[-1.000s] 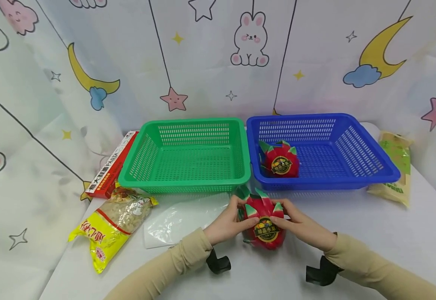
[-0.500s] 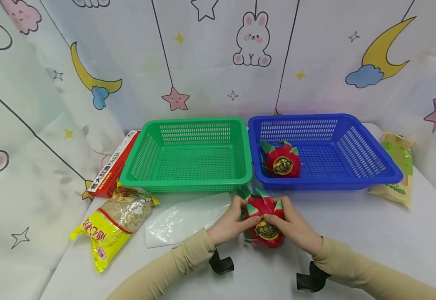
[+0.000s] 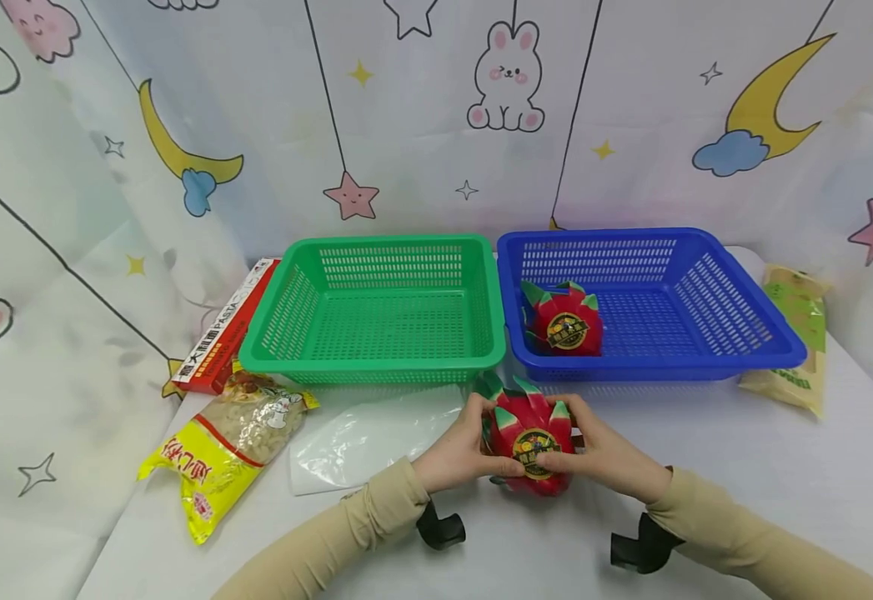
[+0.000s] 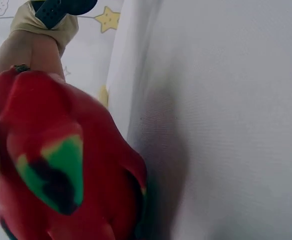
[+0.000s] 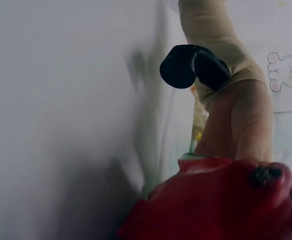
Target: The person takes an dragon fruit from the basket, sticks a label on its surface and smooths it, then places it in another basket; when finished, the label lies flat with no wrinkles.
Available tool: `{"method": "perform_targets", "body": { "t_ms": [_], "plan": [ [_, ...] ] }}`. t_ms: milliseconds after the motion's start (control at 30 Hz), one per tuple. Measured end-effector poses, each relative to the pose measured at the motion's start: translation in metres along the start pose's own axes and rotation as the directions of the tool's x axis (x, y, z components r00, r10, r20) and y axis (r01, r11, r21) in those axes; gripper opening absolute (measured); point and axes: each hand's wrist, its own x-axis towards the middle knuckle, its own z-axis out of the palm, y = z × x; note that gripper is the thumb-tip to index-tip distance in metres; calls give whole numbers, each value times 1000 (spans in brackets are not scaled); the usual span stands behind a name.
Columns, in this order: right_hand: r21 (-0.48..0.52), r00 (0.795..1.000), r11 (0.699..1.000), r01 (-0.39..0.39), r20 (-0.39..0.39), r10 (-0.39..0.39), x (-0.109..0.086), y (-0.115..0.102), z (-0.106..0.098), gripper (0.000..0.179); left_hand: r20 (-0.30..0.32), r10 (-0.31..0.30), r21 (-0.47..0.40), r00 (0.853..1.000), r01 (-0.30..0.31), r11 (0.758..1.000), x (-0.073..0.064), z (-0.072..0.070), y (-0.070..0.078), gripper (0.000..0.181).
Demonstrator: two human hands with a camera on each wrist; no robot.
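Observation:
Between my two hands is a red dragon fruit (image 3: 537, 417) with green-tipped scales and a round black-and-gold label. My left hand (image 3: 460, 450) grips its left side, the thumb lying across the front by the label. From the right, my right hand (image 3: 604, 450) holds it, that thumb over the label's edge. Up close in the left wrist view the dragon fruit (image 4: 71, 165) shows a green scale and a stem end; in the right wrist view the dragon fruit (image 5: 210, 200) fills the bottom. A second dragon fruit (image 3: 565, 321) sits in the left part of the blue basket (image 3: 654, 367).
A green basket (image 3: 376, 367) stands left of the blue one. Left lie a red pasta box (image 3: 229, 325) and a yellow bag of pasta (image 3: 229, 450); a clear plastic bag (image 3: 368, 437) lies in front of the green basket. A beige-green packet (image 3: 796, 333) lies far right.
The right thumb slid inward and up across the label, then back down; the right wrist swung in and out again. The left thumb moved slightly lower. The dragon fruit stays in about the same place.

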Motion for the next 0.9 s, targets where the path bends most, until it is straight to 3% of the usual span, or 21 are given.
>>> {"method": "perform_targets", "body": {
  "t_ms": [133, 333, 633, 767, 900],
  "plan": [
    [-18, 998, 998, 52, 41, -51, -1, 4, -3, 76, -11, 3, 29, 1000, -2, 1000, 0, 0, -1, 63],
    [-44, 990, 993, 105, 103, -100, -3, 4, -10, 76, -10, 11, 48, 1000, -10, 999, -1, -1, -1, 65],
    [-102, 960, 972, 212, 208, -188, -6, 5, -20, 79, 44, 1, 73, 999, -4, 997, -1, -4, -5, 60],
    [-65, 941, 971, 229, 269, -204, -8, 7, -23, 75, 72, -4, 84, 997, -2, 996, 0, -6, -8, 63],
    [-67, 958, 980, 186, 236, -166, -9, 6, -21, 68, 71, 5, 103, 997, -13, 995, 0, -6, -7, 71]
  ]
}}
